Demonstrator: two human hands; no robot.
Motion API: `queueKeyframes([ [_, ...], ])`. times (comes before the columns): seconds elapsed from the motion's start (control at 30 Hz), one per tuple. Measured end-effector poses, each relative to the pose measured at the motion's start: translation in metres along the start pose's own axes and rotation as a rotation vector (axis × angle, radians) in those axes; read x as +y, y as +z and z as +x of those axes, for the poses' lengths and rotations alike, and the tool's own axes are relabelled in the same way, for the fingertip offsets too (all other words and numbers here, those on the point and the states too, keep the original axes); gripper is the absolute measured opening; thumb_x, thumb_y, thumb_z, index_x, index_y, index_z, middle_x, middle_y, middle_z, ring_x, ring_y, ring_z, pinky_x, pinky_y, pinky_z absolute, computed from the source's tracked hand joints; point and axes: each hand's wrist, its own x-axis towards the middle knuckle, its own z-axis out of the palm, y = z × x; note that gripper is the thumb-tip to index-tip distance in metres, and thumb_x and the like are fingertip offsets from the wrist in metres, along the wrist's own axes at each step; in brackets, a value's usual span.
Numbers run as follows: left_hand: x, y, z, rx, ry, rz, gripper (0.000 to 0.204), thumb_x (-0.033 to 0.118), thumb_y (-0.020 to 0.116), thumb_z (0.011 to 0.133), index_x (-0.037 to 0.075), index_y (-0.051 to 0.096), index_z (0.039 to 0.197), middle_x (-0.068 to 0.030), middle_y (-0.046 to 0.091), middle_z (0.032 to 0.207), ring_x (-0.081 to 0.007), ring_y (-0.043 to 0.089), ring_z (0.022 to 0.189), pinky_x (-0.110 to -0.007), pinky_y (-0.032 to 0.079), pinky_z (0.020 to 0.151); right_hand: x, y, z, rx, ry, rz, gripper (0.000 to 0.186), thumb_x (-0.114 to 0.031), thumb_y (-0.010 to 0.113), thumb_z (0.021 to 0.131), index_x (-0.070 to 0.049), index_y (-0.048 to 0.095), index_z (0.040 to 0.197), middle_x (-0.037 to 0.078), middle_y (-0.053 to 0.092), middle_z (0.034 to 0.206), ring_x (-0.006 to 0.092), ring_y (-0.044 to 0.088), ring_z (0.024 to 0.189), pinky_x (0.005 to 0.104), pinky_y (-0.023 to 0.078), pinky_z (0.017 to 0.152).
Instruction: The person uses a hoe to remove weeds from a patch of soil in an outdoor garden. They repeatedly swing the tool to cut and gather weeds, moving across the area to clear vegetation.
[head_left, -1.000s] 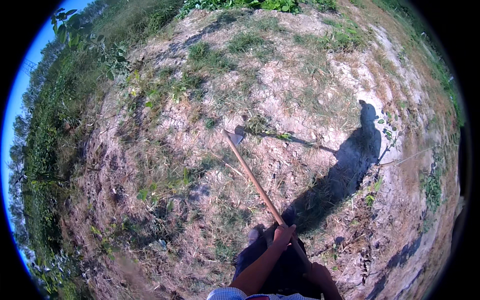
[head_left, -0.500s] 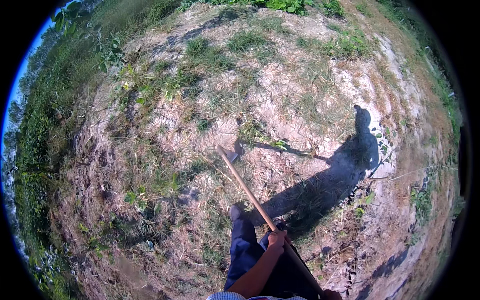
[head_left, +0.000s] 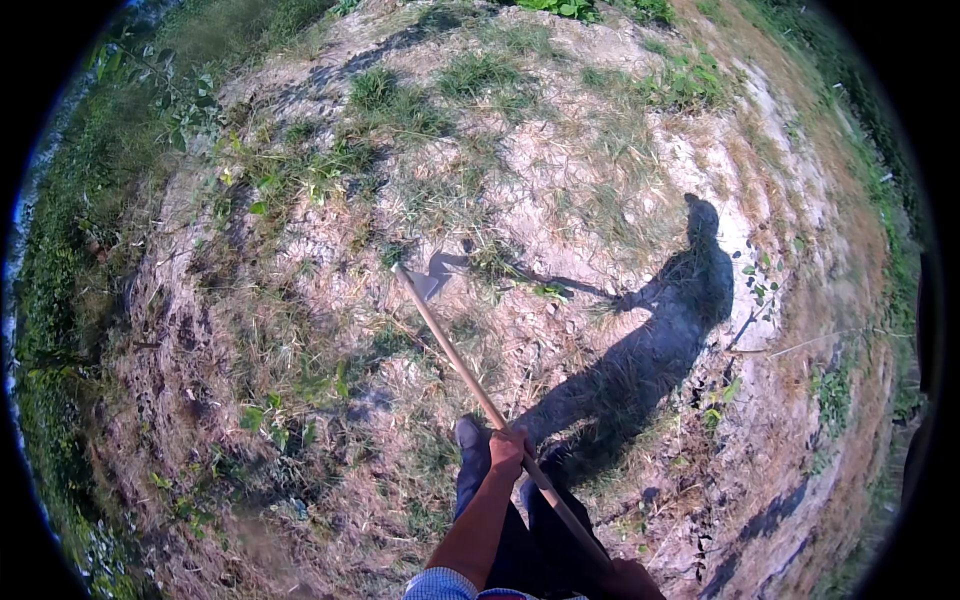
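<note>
A hoe with a long wooden handle slants from the bottom edge up and leftward. Its pale metal blade shows at the far end, over dry soil and sparse grass. My left hand is wrapped round the handle in front of my legs. Farther back along the shaft, my right hand is closed on the handle near the lower edge, dark in shade and partly cut off. The blade's shadow lies just to its right, apart from the handle tip; exact height over the ground is hard to tell.
My shoe stands on the ground left of the handle. Grass tufts and low leafy weeds dot the pale soil. Dense green bushes line the left side. My shadow stretches to the right.
The hoe head has moved up and left, away from my body. My left hand has shifted forward and left with the handle, and my forearm is stretched further out.
</note>
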Motion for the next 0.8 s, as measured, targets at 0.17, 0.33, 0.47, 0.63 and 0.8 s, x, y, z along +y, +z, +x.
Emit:
queueKeyframes([
  [0.17,-0.107,0.028,-0.072,0.052,-0.467,-0.185,0.016,0.010,0.062,0.084,0.006,0.047,0.079,-0.0086,0.050,0.059,-0.0226,0.055,0.049,-0.037,0.050,0.042,0.072,0.021,-0.072,0.025,0.063,-0.092,0.032,-0.030,0.060,0.075,-0.004,0.059,0.094,0.021,0.061,0.085,0.0381,0.060,0.082,0.0462,0.049,0.070],
  [0.33,-0.081,0.028,-0.064,0.051,-0.427,-0.243,0.013,0.008,0.062,0.082,0.004,0.051,0.076,-0.0077,0.051,0.062,-0.0229,0.055,0.053,-0.039,0.051,0.049,0.062,0.016,-0.069,0.080,0.063,-0.116,0.029,-0.026,0.060,0.073,-0.005,0.058,0.093,0.020,0.062,0.084,0.0395,0.059,0.081,0.0489,0.047,0.071],
  [0.47,-0.024,0.014,-0.039,0.037,-0.206,-0.309,0.014,0.010,0.062,0.081,0.004,0.050,0.077,-0.0066,0.050,0.060,-0.0204,0.054,0.050,-0.036,0.050,0.044,0.032,0.011,-0.024,0.057,0.178,-0.151,0.036,-0.038,0.056,0.078,-0.003,0.057,0.088,0.023,0.063,0.080,0.0389,0.063,0.080,0.0476,0.049,0.072],
  [0.63,0.040,-0.011,0.007,0.091,0.126,-0.165,0.021,0.012,0.059,0.081,0.003,0.048,0.065,-0.0078,0.048,0.050,-0.0195,0.050,0.039,-0.032,0.045,0.036,0.008,0.018,0.037,0.111,-0.163,-0.008,0.034,-0.037,0.055,0.079,-0.004,0.056,0.090,0.023,0.063,0.083,0.0403,0.062,0.083,0.0490,0.049,0.073],
  [0.8,-0.037,-0.022,0.013,0.180,-0.051,-0.127,0.020,0.012,0.059,0.083,0.005,0.046,0.069,-0.0059,0.048,0.056,-0.0194,0.049,0.041,-0.034,0.046,0.037,-0.030,-0.014,-0.003,-0.017,0.225,-0.176,0.036,-0.039,0.055,0.079,-0.004,0.056,0.090,0.022,0.064,0.082,0.0400,0.063,0.082,0.0490,0.050,0.073],
])
